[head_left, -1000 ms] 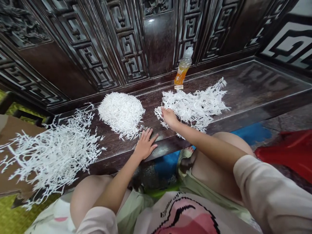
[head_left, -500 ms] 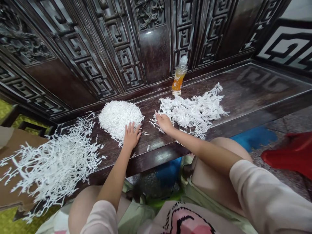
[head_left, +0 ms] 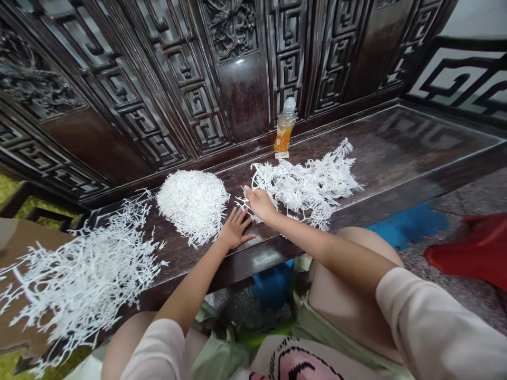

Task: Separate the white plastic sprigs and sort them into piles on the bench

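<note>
My right hand [head_left: 260, 205] is closed around a white branched plastic sprig [head_left: 241, 202], whose tips stick out to the left of the fingers. My left hand [head_left: 236, 230] lies palm down on the dark wooden bench [head_left: 259, 241], fingers spread, close to those tips. To its left is a rounded heap of small white plastic pieces [head_left: 193, 203]. Right of my right hand spreads a looser pile of white feathery sprigs [head_left: 312, 182]. A big tangle of bare white branched stems [head_left: 87, 274] lies at the far left.
An orange drink bottle [head_left: 284, 129] stands at the back of the bench, against the carved wooden backrest [head_left: 243, 95]. Brown cardboard [head_left: 24, 237] lies under the stem tangle. On the floor at the right is a red plastic object [head_left: 467, 248]. My knees are below the bench's front edge.
My left hand has moved right, from the edge of the rounded heap to the bench beside my right hand. The right hand keeps its hold on the sprig. The view has shifted slightly.
</note>
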Motion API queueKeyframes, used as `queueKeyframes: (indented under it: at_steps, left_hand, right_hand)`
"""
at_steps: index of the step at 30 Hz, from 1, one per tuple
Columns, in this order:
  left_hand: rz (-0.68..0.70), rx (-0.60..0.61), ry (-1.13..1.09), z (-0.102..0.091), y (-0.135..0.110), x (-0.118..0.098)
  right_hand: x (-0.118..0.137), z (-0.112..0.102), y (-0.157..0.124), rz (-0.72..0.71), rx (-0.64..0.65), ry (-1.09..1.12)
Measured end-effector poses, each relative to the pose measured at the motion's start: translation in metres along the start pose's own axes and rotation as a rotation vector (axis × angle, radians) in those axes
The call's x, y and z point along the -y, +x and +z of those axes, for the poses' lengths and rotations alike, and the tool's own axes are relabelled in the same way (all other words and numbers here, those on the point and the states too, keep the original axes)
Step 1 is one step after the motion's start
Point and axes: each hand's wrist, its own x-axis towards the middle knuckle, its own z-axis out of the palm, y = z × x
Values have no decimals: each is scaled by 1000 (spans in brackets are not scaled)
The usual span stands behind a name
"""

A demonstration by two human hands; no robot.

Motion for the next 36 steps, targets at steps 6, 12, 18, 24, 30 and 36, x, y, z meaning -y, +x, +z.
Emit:
queueKeyframes:
  at_steps: [6, 12, 18, 24, 30, 36]
  left_hand:
    - [-182, -6, 87, -10, 0, 61]
    - [-399, -90, 113, -21, -5, 50]
    - [-589, -137, -25, -40, -37, 17]
    - [-801, 266, -330, -45, -89, -7]
    - [-977, 315, -445, -33, -95, -13]
    - [-911, 179, -236, -39, -89, 3]
  right_hand:
    - [-6, 3, 5, -42, 12, -29]
    - [-6, 3, 3, -33, 29, -67]
    - [-3, 0, 1, -29, 54, -17]
    - [-11, 3, 1, -36, 72, -3]
    - [-16, 8, -4, -11, 81, -24]
    - [-16, 7, -7, -16, 79, -58]
